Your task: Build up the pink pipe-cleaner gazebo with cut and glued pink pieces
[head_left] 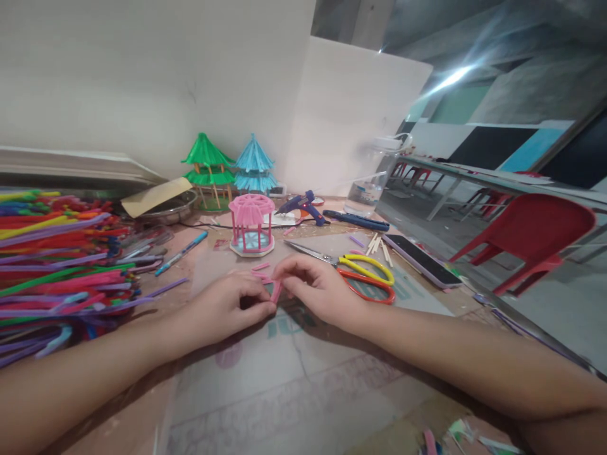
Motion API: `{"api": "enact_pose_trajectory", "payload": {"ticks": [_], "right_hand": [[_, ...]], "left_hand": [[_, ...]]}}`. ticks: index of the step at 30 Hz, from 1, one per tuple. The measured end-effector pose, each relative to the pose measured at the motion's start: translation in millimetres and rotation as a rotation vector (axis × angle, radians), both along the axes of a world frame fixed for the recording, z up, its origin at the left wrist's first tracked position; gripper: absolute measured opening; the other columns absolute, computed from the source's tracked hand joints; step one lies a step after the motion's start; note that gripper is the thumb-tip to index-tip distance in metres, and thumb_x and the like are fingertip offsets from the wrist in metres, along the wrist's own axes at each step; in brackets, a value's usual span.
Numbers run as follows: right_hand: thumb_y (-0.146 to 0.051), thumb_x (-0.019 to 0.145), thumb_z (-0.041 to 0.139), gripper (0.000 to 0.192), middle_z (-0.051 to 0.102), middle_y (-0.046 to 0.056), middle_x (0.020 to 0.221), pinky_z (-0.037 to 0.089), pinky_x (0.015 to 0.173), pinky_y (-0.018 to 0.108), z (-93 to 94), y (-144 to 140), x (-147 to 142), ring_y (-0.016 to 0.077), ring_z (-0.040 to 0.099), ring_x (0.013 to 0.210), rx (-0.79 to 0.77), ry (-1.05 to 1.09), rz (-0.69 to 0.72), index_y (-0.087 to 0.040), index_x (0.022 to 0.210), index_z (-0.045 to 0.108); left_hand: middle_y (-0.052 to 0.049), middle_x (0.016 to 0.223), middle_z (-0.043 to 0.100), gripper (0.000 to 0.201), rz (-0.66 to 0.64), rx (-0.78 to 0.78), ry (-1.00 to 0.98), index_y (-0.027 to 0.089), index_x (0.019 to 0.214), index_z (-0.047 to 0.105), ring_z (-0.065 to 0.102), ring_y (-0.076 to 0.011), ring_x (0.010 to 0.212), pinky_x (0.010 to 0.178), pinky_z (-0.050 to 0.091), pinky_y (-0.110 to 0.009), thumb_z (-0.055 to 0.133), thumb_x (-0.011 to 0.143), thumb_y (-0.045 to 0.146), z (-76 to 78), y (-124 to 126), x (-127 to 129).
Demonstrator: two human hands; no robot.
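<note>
Pink and short, the pipe-cleaner piece (276,291) sits pinched between our left hand (225,311) and right hand (318,287) just above the table (303,379), so we should grip near its ends and bend gently.

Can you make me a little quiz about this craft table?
1. True or false: both hands pinch one small pink piece together.
2. What lies just right of the right hand? A scissors, B a cup, C a book.
3. What colour is the little pavilion nearest the hands?

Key:
1. True: the left hand and right hand meet on the pink piece.
2. A, the scissors with yellow and orange handles.
3. Pink: the pink pavilion stands before the green pavilion and blue pavilion.
</note>
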State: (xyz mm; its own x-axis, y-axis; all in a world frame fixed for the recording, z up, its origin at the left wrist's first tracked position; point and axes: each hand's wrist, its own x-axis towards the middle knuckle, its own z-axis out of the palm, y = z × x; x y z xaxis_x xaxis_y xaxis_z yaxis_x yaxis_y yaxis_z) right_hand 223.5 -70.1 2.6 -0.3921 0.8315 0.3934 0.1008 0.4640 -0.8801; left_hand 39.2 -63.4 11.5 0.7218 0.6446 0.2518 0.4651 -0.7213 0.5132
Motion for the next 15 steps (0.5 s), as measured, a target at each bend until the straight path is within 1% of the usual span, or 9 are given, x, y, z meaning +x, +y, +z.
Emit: {"api": "enact_pose_trajectory", "payload": {"ticks": [1,3,5,7,9,11,13,15], "right_hand": [[-0.017,0.081,0.048,0.009,0.058,0.000,0.080,0.043,0.068,0.023,-0.3,0.2,0.3,0.0097,0.054,0.072,-0.004,0.010,-0.006,-0.019,0.083,0.057],[-0.020,0.082,0.048,0.008,0.056,-0.001,0.079,0.042,0.063,0.022,-0.7,0.8,0.6,0.0088,0.051,0.067,-0.054,0.032,0.005,-0.019,0.087,0.054],[-0.026,0.083,0.050,0.013,0.055,-0.001,0.079,0.042,0.061,0.023,-0.8,1.3,0.2,0.0089,0.050,0.065,-0.104,0.042,0.034,-0.019,0.094,0.053],[-0.031,0.081,0.055,0.020,0.056,0.000,0.079,0.042,0.062,0.024,-0.8,1.6,-0.8,0.0097,0.051,0.065,-0.130,0.011,0.048,-0.018,0.096,0.054],[-0.035,0.077,0.061,0.023,0.057,0.000,0.076,0.041,0.060,0.024,-0.6,1.5,-2.0,0.0099,0.049,0.063,-0.148,-0.057,0.029,-0.017,0.090,0.055],[-0.037,0.074,0.065,0.023,0.056,-0.001,0.070,0.038,0.056,0.023,0.0,0.9,-3.1,0.0095,0.047,0.060,-0.146,-0.147,-0.024,-0.017,0.081,0.056],[-0.036,0.075,0.064,0.022,0.053,-0.003,0.064,0.035,0.054,0.022,1.0,0.0,-3.5,0.0090,0.044,0.057,-0.115,-0.224,-0.056,-0.016,0.073,0.055],[-0.032,0.079,0.060,0.020,0.051,-0.003,0.061,0.034,0.054,0.021,2.0,-0.8,-3.3,0.0085,0.043,0.056,-0.062,-0.258,-0.037,-0.016,0.068,0.055]], "left_hand": [[0.003,0.059,0.057,0.027,-0.001,0.001,0.004,0.016,0.060,0.057,0.051,-0.0102,0.057,0.055,0.039,-0.020,0.050,0.084,0.028,0.7,-0.2,0.2],[0.003,0.060,0.058,0.028,-0.002,-0.003,0.000,0.017,0.061,0.058,0.051,-0.0106,0.059,0.057,0.040,-0.020,0.049,0.085,0.029,1.4,-0.1,0.2],[0.002,0.062,0.060,0.027,-0.005,-0.006,-0.020,0.016,0.064,0.059,0.053,-0.0108,0.060,0.058,0.040,-0.021,0.049,0.085,0.029,1.0,0.4,-0.3],[0.002,0.064,0.061,0.026,-0.007,0.000,-0.036,0.016,0.066,0.060,0.053,-0.0109,0.061,0.058,0.040,-0.020,0.048,0.086,0.029,0.1,1.0,-0.9],[0.001,0.064,0.062,0.026,-0.003,0.017,-0.039,0.016,0.067,0.062,0.054,-0.0110,0.061,0.058,0.040,-0.020,0.048,0.086,0.028,-0.6,1.4,-1.2],[0.001,0.065,0.063,0.024,-0.006,0.035,-0.043,0.016,0.069,0.063,0.054,-0.0111,0.061,0.058,0.040,-0.020,0.049,0.086,0.027,-1.0,1.4,-1.0],[0.001,0.067,0.065,0.023,-0.024,0.034,-0.056,0.016,0.072,0.064,0.055,-0.0113,0.063,0.060,0.040,-0.020,0.049,0.086,0.026,-1.0,1.2,-0.5],[0.001,0.066,0.064,0.024,-0.027,0.024,-0.057,0.016,0.071,0.064,0.054,-0.0110,0.062,0.059,0.040,-0.020,0.050,0.086,0.027,-0.8,1.1,-0.4]]}}
